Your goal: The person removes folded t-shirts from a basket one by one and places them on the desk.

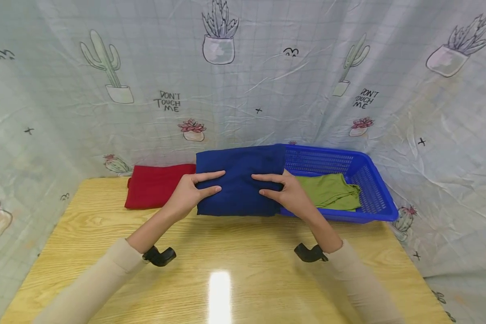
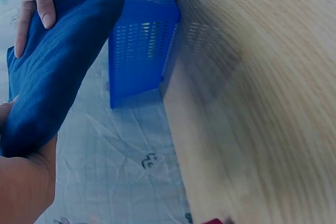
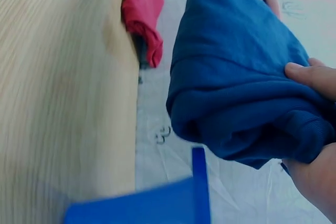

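Two hands (image 1: 239, 191) round blue cloth (image 1: 240, 180), underside wrist-view only.

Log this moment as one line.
left hand: grips blue cloth | right hand: grips blue cloth | cloth: folded, above table | red cloth: left | basket: holds green cloth

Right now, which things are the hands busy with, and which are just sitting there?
Busy with:
- folded navy cloth, gripped by the left hand and the right hand

Just sitting there:
- red cloth on the table
- green cloth in the blue basket
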Tool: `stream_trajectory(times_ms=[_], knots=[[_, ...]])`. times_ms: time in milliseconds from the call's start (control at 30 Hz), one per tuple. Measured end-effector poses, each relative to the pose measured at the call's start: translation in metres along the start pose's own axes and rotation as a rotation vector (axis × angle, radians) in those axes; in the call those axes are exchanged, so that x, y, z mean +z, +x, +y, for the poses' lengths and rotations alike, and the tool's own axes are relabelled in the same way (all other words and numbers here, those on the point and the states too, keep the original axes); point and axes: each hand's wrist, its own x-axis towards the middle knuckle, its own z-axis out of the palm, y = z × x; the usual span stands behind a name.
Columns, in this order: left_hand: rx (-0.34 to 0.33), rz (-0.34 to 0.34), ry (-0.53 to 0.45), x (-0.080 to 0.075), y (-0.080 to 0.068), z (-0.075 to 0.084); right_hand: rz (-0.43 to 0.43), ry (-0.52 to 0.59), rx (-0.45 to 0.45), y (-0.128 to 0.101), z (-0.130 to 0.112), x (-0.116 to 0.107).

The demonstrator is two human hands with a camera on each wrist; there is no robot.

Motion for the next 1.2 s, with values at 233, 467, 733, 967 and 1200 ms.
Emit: stream_trajectory(times_ms=[233, 467, 733, 967, 1200], knots=[[-0.029, 0.03, -0.006, -0.008, -0.013, -0.01, -0.012, 0.037, -0.01, 0.004, 0.0, 0.022], [-0.042, 0.047, -0.007, -0.018, -0.026, -0.017, -0.048, 0.089, 0.018, 0.008, 0.0, 0.036], [-0.019, 0.084, 0.055, -0.032, -0.041, -0.024, -0.111, 0.112, -0.008, 0.012, 0.0, 0.05], [-0.022, 0.143, 0.08, -0.047, -0.055, -0.032, -0.094, 0.127, 0.012, 0.025, -0.008, 0.071], [-0.05, 0.205, 0.085, -0.062, -0.065, -0.036, -0.07, 0.19, 0.023, 0.041, -0.017, 0.095]])
